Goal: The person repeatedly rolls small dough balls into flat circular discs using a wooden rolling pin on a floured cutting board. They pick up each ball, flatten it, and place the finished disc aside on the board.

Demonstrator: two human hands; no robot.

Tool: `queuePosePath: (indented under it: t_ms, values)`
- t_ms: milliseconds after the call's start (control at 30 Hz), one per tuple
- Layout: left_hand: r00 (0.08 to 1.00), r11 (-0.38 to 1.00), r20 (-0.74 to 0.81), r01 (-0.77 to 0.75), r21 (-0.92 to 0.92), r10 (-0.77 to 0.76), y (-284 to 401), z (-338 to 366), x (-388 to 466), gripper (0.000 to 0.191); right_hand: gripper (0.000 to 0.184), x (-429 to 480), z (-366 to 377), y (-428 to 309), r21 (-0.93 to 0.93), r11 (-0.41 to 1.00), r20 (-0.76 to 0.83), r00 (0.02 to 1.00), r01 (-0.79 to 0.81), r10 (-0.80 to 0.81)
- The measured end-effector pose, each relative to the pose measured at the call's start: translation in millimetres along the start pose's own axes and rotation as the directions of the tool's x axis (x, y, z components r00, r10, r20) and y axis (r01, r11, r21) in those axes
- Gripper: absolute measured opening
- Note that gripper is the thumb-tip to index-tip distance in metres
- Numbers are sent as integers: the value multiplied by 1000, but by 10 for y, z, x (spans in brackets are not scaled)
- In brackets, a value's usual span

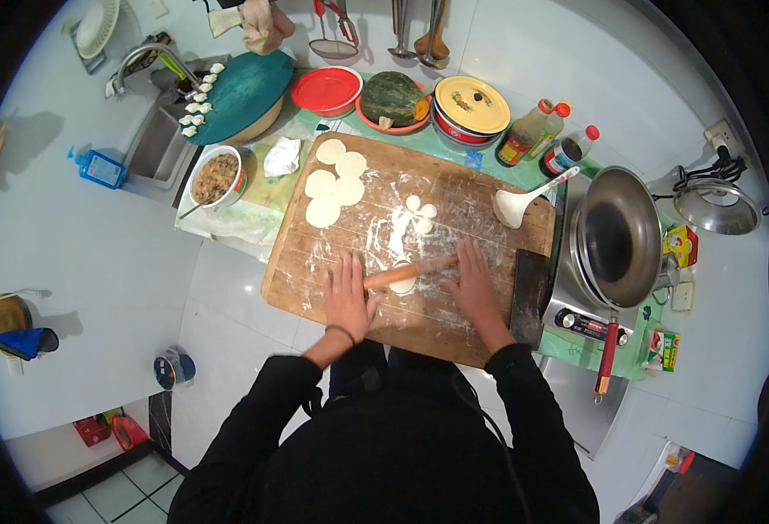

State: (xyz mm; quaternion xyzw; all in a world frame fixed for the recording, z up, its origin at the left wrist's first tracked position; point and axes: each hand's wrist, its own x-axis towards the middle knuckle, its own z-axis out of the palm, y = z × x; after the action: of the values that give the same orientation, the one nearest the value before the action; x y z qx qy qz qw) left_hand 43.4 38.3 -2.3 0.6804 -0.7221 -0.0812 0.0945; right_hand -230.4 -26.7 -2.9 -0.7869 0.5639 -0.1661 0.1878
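Note:
A thin wooden rolling pin, partly blurred, lies across a small round of dough on a floured wooden board. My left hand presses on the pin's left end, fingers stretched out flat. At the other end, my right hand holds the pin beneath its palm and thumb. Loose flour and a few small flattened dough pieces lie just beyond the pin. Several rolled dough wrappers overlap at the board's far left. Toward the right, a white ladle rests on the board.
Left of the board stands a tub of filling with a utensil in it. Filled dumplings line a green round lid near the sink. Sauce bottles and a squash stand behind; a frying pan is right.

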Motion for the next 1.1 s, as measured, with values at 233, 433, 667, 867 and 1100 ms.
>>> queuePosePath:
  t_ms: [233,433,667,867,1100]
  values:
    - [999,998,36,37,-60,-35,2,89,-157,89,87,-184,-102,-70,-68,996,-29,998,50,-53]
    - [997,1000,-71,3,-14,-4,-103,56,94,91,88,53,-58,-83,-97,995,44,999,-9,13]
    - [999,999,36,-9,-36,11,40,15,-394,93,87,-325,-107,-102,-49,999,26,1000,3,-2]
    - [990,996,-125,52,-70,-60,-47,42,116,90,87,53,18,-39,-64,997,-23,999,40,-41]
    - [989,999,150,-7,-39,13,76,3,-497,92,86,-340,-104,-57,-16,998,69,996,-61,62]
